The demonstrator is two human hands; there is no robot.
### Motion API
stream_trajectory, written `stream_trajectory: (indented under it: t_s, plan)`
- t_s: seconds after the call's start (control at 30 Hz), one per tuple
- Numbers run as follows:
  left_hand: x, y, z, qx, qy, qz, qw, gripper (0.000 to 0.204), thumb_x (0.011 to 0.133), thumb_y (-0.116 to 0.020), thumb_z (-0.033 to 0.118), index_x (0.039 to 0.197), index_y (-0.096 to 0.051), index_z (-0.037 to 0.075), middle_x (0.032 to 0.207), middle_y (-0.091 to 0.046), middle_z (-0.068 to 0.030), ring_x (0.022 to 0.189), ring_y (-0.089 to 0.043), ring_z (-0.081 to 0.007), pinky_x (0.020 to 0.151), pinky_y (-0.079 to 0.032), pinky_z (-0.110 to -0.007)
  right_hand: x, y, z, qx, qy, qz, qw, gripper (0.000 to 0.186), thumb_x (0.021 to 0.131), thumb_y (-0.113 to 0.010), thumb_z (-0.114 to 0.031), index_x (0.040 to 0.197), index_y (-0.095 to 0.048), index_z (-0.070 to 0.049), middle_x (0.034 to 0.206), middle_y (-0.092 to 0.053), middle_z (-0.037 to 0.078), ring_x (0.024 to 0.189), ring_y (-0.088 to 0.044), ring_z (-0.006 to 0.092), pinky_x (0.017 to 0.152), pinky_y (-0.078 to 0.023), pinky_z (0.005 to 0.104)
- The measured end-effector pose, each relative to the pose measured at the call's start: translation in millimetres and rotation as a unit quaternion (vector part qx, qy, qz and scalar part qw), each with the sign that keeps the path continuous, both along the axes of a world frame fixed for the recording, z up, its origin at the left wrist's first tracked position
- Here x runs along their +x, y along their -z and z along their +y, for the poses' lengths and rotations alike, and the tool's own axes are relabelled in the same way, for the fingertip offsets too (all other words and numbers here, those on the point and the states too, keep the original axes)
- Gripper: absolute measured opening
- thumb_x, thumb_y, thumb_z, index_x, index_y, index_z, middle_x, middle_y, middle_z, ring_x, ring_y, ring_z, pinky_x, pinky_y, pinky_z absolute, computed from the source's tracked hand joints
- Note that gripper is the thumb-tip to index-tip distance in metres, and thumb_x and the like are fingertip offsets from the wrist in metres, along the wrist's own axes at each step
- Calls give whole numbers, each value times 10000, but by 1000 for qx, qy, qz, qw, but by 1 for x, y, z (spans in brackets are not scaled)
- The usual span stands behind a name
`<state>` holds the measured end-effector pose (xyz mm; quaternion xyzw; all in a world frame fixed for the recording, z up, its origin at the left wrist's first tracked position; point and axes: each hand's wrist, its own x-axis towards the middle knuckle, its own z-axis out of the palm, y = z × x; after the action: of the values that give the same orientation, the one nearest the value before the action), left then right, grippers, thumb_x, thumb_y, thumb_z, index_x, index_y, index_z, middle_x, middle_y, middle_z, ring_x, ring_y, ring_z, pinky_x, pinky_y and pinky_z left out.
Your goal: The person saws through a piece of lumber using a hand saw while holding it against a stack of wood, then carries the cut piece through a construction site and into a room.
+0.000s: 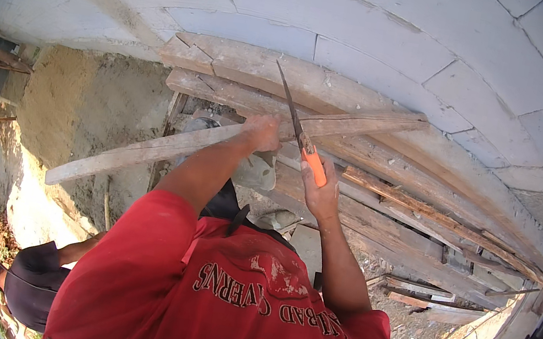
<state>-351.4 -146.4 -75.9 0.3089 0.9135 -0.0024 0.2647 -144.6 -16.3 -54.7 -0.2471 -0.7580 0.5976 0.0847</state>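
A long, weathered wooden board (153, 147) lies slantwise in front of me, its right end resting on the stacked timber by the wall. My left hand (261, 132) is closed over the board's middle. In my right hand (321, 196) is a handsaw (314, 166), gripped by its orange handle. The narrow dark blade points up and away and crosses the board just right of my left hand. Whether its teeth touch the wood I cannot tell.
Several long beams (374, 158) are stacked along a pale block wall (380, 33). A person in dark clothes (36, 281) bends at the lower left. Below the stack lie short wood scraps (420, 288). Sandy ground (101, 91) stretches to the left.
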Motion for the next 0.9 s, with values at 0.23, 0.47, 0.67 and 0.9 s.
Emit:
stream_trajectory:
  t_s: [0.23, 0.47, 0.67, 0.9]
  plan:
    - [-8, 22, -21, 60, 56, 139, 987, 423, 909, -696, 261, 1238, -545, 43, 1272, -634, -153, 1209, -622, -356, 1012, -516, -496, 0, -46, -9, -6, 17, 18, 1000, 402, 966, -708, -266, 1281, -624, -30, 936, -702, 177, 836, -675, 257, 764, -530, 390]
    - [9, 9, -16, 138, 31, 156, 978, 357, 861, -693, 169, 1194, -623, 60, 1302, -601, -122, 1273, -535, -330, 1027, -471, -477, 23, -50, -14, 12, 17, 10, 1000, 352, 995, -687, -244, 1271, -616, -36, 890, -681, 87, 754, -610, 139, 702, -498, 307]
    - [14, 39, -2, 131, 37, 263, 955, 452, 775, -847, 321, 1132, -673, 104, 1172, -678, -112, 1223, -550, -294, 970, -472, -469, 47, -22, -20, 50, 37, 60, 996, 360, 999, -667, -221, 1293, -588, -28, 867, -678, 99, 753, -635, 144, 692, -507, 321]
    - [17, -5, 35, 29, 37, 93, 995, 573, 863, -742, 525, 1221, -684, 81, 1240, -697, -165, 1295, -560, -339, 1059, -447, -470, 63, -15, -7, 5, 74, 38, 997, 418, 962, -715, -216, 1301, -591, -4, 919, -713, 149, 808, -706, 203, 735, -543, 356]
